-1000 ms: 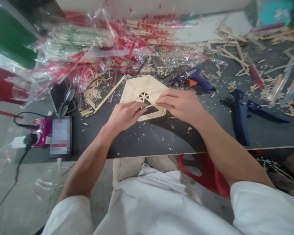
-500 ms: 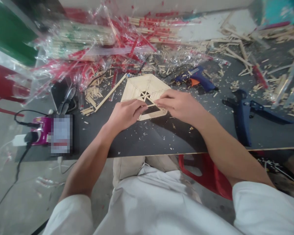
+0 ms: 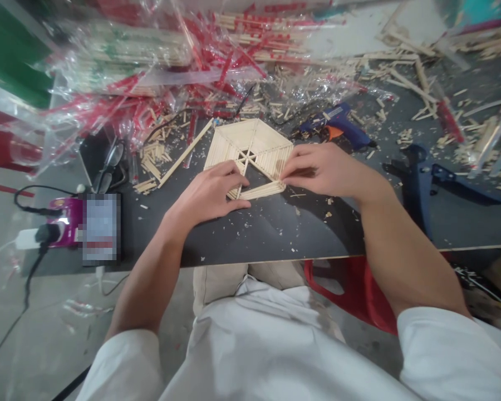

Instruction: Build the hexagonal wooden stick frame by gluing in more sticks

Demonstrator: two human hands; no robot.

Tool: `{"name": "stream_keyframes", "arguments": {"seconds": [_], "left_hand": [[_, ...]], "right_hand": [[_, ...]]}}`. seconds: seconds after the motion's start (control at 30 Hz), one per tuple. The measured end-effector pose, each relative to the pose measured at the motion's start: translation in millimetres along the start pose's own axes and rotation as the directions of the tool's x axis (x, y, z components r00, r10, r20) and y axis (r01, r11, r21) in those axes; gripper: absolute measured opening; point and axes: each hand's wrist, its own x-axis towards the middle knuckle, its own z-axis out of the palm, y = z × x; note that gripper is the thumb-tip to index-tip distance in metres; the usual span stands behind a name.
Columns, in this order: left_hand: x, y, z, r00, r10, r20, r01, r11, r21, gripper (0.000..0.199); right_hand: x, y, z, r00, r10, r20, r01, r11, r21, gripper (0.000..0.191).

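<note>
A flat hexagon of pale wooden sticks [image 3: 271, 142] lies on the dark table, with spokes meeting at a small hub. Its near segment is open in the middle, with a few sticks along the outer edge. My left hand [image 3: 211, 192] grips the near-left corner, thumb and forefinger spread to either side of it. At the near-right corner, my right hand [image 3: 317, 170] has its thumb and fingertips pinched together on the frame's edge. Those fingertips partly cover the corner, so any small piece between them is hidden.
Beyond the hexagon lie a blue glue gun [image 3: 344, 127], a long stick [image 3: 186, 153] and stick offcuts [image 3: 156, 159]. Plastic-wrapped stick bundles [image 3: 150, 55] fill the back. A blue cutter-like tool [image 3: 420, 184] lies right; a phone [image 3: 101, 228] and purple power adapter [image 3: 67, 223] sit left.
The short stick held between both hands over the open segment no longer shows there. My right hand has moved right to the corner; my left thumb has come away from the forefinger.
</note>
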Motion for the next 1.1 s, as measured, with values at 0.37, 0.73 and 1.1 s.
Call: {"name": "stream_keyframes", "arguments": {"seconds": [0.37, 0.73, 1.1], "left_hand": [[-0.3, -2.4, 0.5, 1.0, 0.004, -0.021, -0.006, 0.998, -0.069, 0.031], [1.1, -6.3, 4.6, 0.988, -0.002, -0.154, -0.022, 0.987, -0.158, 0.031], [25.4, 5.0, 2.8, 0.991, -0.09, -0.1, 0.075, 0.986, -0.146, 0.026]], "right_hand": [[1.0, 3.1, 2.7, 1.0, -0.012, -0.027, 0.011, 1.0, -0.028, 0.019], [3.7, -0.2, 2.8, 1.0, 0.019, -0.01, -0.018, 0.999, 0.039, 0.018], [5.1, -1.9, 6.5, 1.0, 0.008, -0.019, -0.007, 0.998, 0.057, 0.012]]}}
